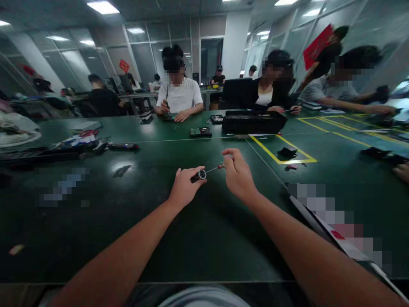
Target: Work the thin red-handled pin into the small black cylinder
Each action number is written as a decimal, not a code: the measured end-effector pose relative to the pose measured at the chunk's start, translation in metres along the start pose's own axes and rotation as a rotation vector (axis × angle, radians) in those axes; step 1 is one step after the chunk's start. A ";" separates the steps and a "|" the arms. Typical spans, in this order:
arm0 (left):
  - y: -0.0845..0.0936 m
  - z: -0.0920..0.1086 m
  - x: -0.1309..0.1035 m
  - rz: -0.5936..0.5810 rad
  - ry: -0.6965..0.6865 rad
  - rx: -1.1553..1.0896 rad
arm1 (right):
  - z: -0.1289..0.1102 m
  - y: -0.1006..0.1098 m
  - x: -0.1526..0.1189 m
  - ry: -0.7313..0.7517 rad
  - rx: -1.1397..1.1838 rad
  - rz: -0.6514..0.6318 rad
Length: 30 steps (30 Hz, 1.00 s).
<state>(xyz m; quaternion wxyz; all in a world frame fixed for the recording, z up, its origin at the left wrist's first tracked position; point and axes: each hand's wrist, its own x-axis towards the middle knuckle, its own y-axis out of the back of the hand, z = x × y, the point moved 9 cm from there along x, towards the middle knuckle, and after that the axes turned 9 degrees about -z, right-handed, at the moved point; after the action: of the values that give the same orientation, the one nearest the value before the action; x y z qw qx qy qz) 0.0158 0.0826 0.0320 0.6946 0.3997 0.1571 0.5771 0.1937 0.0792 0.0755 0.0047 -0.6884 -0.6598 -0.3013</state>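
Near the middle of the green table, my left hand [186, 186] is closed around a dark cylindrical part [200, 175], whose round, pale-rimmed end faces right. My right hand [238, 174] pinches the reddish-brown handle of a thin screwdriver [214, 169]. Its metal shaft points left, and the tip is at or close to the rim of the round end; whether they touch I cannot tell. Both hands are raised a little over the tabletop.
The green table [198, 243] bears a long black case [254, 122], a small circuit-board device [200, 131], a black cylinder [123, 146] and cables at left. Yellow tape [266, 150] and a small black piece [286, 152] lie right. People sit opposite.
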 end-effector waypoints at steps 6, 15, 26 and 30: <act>0.001 0.000 -0.001 0.012 -0.005 0.011 | 0.005 -0.001 -0.001 0.016 0.142 0.059; 0.003 0.000 0.004 -0.033 -0.045 0.093 | 0.066 0.007 0.002 -0.302 0.478 0.286; -0.003 0.001 0.003 -0.092 -0.030 0.103 | 0.024 0.002 -0.002 -0.046 0.162 0.156; -0.005 0.001 0.003 -0.097 -0.029 0.110 | 0.013 0.001 -0.005 0.004 0.058 0.138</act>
<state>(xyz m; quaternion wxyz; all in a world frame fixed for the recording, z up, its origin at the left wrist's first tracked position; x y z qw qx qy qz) 0.0210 0.0846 0.0298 0.7011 0.4375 0.1976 0.5273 0.2002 0.0803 0.0628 0.0470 -0.7311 -0.6194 -0.2823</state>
